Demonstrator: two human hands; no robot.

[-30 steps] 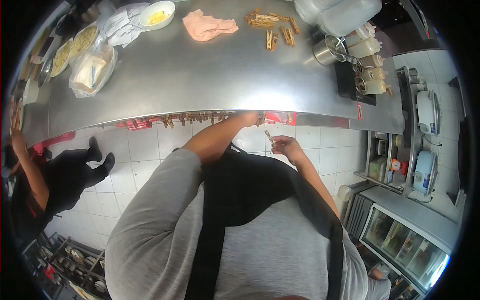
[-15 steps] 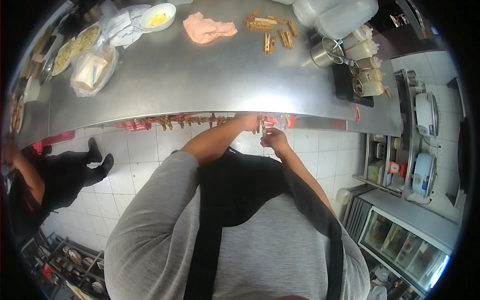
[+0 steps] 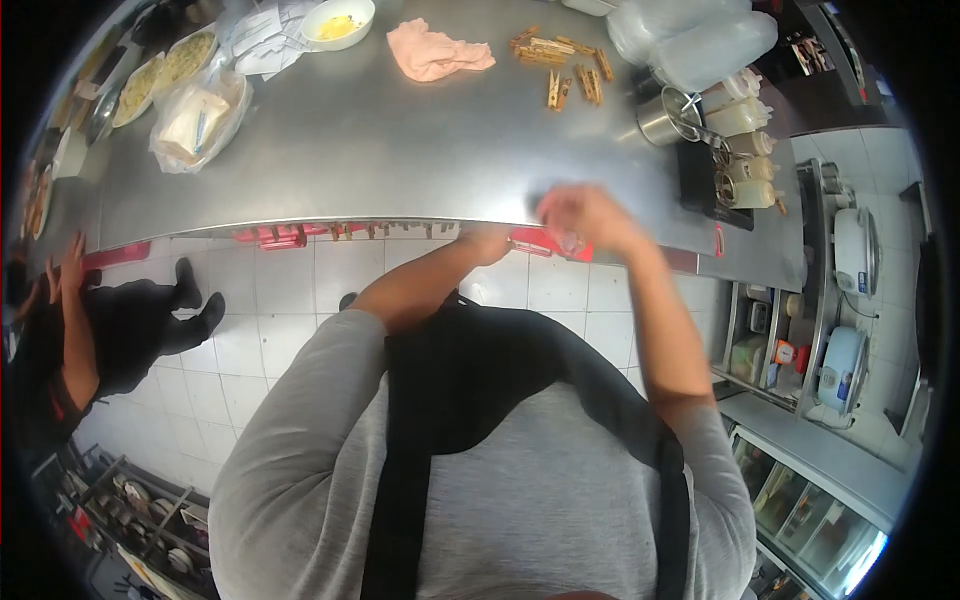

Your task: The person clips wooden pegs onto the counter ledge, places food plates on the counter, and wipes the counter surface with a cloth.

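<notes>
My left hand is at the front edge of the steel table, next to a red object under the edge. Its fingers are mostly hidden there. Smeared by motion, my right hand is over the table edge, right of the left hand; whether it holds anything does not show. Wooden clothespins hang in a row below the edge, left of my left hand. More clothespins lie loose in a pile towards the back of the table.
A pink cloth, a white bowl with yellow food and a plastic-bagged package sit on the table. At the right are a metal pot and squeeze bottles. Another person's arm is at the far left.
My right hand has lifted from beside the left hand up over the table edge, towards the right. My left hand has shifted slightly left. The view has shifted a little.
</notes>
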